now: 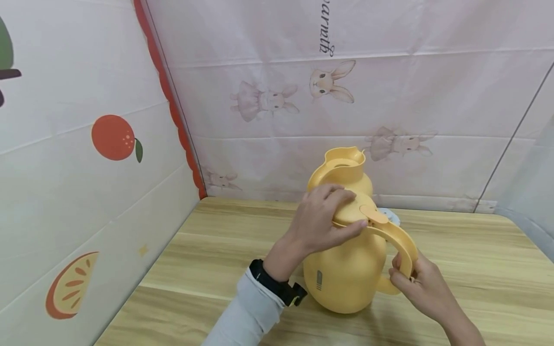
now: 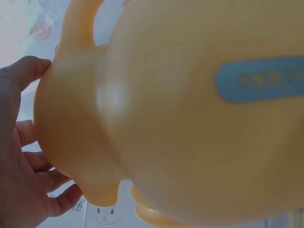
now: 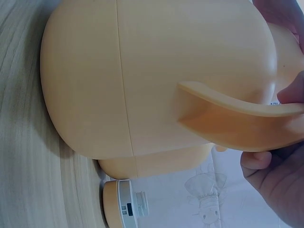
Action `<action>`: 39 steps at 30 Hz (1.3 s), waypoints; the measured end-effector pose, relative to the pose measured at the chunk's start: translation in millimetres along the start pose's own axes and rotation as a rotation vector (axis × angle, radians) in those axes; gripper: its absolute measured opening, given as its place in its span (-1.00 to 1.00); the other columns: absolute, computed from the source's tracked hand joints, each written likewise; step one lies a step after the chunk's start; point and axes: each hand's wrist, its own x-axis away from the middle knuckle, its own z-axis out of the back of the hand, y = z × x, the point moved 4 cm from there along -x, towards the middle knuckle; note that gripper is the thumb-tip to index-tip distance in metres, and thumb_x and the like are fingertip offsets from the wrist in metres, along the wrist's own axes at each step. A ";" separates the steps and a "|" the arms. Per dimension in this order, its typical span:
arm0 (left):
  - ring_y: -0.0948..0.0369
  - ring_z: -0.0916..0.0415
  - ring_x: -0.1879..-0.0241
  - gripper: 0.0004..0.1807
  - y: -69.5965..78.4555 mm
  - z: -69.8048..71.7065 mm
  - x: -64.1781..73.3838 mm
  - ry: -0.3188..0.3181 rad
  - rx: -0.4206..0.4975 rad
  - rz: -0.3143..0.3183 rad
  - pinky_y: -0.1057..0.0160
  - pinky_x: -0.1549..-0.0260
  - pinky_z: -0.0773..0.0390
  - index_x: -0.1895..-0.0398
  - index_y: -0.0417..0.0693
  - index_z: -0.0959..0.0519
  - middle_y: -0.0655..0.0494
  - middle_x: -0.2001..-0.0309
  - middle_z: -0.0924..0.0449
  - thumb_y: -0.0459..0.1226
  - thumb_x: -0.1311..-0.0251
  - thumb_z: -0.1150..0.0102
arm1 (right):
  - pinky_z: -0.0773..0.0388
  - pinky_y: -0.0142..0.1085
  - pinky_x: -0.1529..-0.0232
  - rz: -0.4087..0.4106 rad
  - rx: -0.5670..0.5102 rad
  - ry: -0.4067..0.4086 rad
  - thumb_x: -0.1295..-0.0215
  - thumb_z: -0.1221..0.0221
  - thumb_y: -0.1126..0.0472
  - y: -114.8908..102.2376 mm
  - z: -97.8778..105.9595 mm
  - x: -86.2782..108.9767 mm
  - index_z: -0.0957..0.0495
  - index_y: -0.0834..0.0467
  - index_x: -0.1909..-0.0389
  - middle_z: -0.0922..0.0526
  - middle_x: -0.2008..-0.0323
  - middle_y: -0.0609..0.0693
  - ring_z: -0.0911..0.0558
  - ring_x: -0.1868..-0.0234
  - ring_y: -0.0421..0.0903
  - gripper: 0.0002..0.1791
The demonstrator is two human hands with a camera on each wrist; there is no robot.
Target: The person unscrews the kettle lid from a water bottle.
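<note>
A yellow thermos jug stands upright on the wooden table. My left hand lies over its round lid, with the thumb at the edge near the handle and the fingers across to the far side. My right hand grips the jug's curved handle. In the left wrist view, the fingers touch the jug's top rim beside the spout, and a blue label shows on the body. Whether the lid is seated or loose, I cannot tell.
Right behind stands a second yellow jug with its spout and top uncovered. A yellow-and-white lid with a small dark display lies on the table beside that jug. Printed fabric walls border the wooden table at the back and left.
</note>
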 end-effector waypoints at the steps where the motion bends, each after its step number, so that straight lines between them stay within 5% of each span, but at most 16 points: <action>1: 0.27 -0.42 0.15 -0.51 0.2 -0.5 -1.5 -0.002 -0.003 -0.006 0.27 0.27 -0.39 0.16 -0.07 -0.60 0.12 0.19 -0.53 0.07 0.06 -0.30 | -0.32 -0.38 0.64 -0.004 0.001 0.001 0.01 -0.14 0.57 0.3 0.1 0.1 -0.39 0.14 0.45 -0.42 0.52 -0.14 -0.37 0.55 -0.23 -0.73; 5: 0.28 -0.43 0.17 -0.48 1.2 -3.6 -9.5 -0.042 -0.024 -0.009 0.30 0.27 -0.41 0.15 -0.03 -0.60 0.16 0.21 -0.54 0.12 0.08 -0.30 | -0.31 -0.38 0.63 -0.009 -0.001 0.000 0.01 -0.14 0.56 0.8 -0.1 0.2 -0.39 0.14 0.45 -0.41 0.52 -0.14 -0.37 0.55 -0.22 -0.73; 12: 0.36 -0.35 0.08 -0.43 3.4 -9.1 -20.4 -0.243 -0.088 0.076 0.30 0.23 -0.31 0.06 0.15 -0.58 0.29 0.14 -0.49 0.27 0.05 -0.17 | -0.34 -0.38 0.62 -0.002 -0.008 -0.005 0.01 -0.13 0.57 0.6 -1.2 -0.8 -0.37 0.18 0.43 -0.42 0.51 -0.13 -0.38 0.56 -0.22 -0.75; 15: 0.37 -0.33 0.09 -0.41 4.2 -10.2 -22.4 -0.275 -0.094 0.092 0.31 0.25 -0.28 0.08 0.18 -0.59 0.30 0.14 -0.48 0.31 0.07 -0.15 | -0.35 -0.38 0.63 0.002 -0.006 -0.004 0.02 -0.12 0.57 0.3 -0.1 -0.9 -0.36 0.20 0.44 -0.42 0.52 -0.13 -0.38 0.56 -0.23 -0.75; 39: 0.27 -0.35 0.32 -0.48 7.8 -12.1 -18.1 -0.087 -0.097 0.136 0.41 0.39 -0.27 0.24 0.17 -0.64 0.24 0.27 -0.48 0.27 0.19 -0.28 | -0.26 -0.43 0.76 0.160 0.058 0.061 0.14 -0.14 0.59 -1.8 4.7 -2.4 -0.37 0.05 0.53 -0.36 0.64 -0.24 -0.31 0.70 -0.33 -0.65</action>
